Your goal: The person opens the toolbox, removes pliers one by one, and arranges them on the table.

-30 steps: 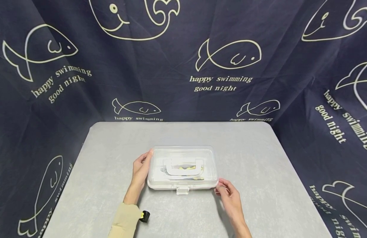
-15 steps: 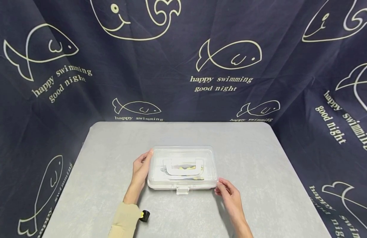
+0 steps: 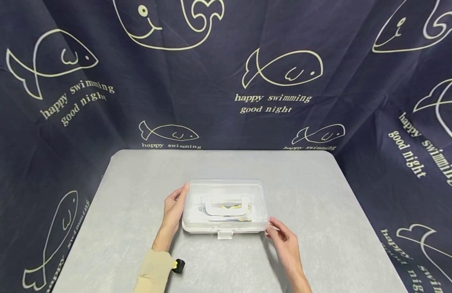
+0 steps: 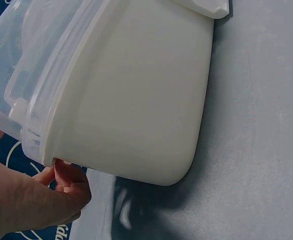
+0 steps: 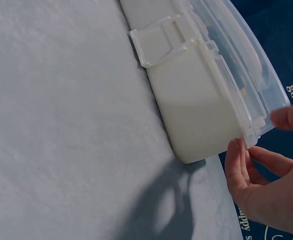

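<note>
A white storage box (image 3: 196, 228) with a clear lid (image 3: 226, 189) sits on the table. The lid is down, and a clear handle (image 3: 226, 212) lies folded on top. On the front wall is a latch (image 5: 161, 40) below the rim. Through the lid show blurred yellow and dark items. My left hand (image 3: 172, 209) grips the left end, its curled fingers (image 4: 71, 180) under the rim. At the right front corner my right hand (image 3: 284, 242) holds the rim, with fingertips (image 5: 235, 150) below it and the thumb (image 5: 286, 118) over the lid's edge.
The grey table (image 3: 226, 268) extends around the box. Dark blue cloth (image 3: 218, 81) with fish drawings hangs behind and at both sides. A small black and yellow object (image 3: 178, 266) shows beside the left sleeve (image 3: 155, 268).
My right hand has shifted slightly up along the box corner, its thumb and fingers a little further apart. The left hand and the box stay in place.
</note>
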Tool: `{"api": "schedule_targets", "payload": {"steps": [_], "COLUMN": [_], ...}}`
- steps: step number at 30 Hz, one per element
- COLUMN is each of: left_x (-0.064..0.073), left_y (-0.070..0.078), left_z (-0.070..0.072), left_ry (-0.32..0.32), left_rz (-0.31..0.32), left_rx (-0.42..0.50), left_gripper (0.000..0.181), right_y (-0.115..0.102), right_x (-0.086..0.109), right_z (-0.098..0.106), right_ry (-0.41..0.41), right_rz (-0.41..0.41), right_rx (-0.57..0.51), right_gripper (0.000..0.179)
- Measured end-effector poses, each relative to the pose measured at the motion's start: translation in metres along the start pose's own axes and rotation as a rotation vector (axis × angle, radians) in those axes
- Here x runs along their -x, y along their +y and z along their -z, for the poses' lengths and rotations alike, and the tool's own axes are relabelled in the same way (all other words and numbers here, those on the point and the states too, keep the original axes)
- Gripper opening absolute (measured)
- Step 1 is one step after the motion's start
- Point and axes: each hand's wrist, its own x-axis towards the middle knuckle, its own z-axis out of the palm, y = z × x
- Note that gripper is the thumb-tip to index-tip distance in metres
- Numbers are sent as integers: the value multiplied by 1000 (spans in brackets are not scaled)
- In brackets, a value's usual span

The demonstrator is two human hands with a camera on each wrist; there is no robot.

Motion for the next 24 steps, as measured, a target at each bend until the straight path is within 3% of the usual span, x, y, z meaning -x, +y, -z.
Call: {"api": "schedule_targets", "payload": {"steps": [5,12,24], "left_x": [1,0,1], "left_y": [0,0,-2], "left_z": [0,1,3], "left_ry": [0,3,-29], "left_rz": [-2,14,-9], "left_rx": [-2,-24,-30], "left_gripper": [91,93,96], "right_y": [5,11,10], "right_x": [2,-3,-7], "right_z": [-1,-6,-8], "right_ry": [9,66,135], "right_rz": [22,101,142], "right_rx": [2,9,1], "right_gripper": [50,46,37]}}
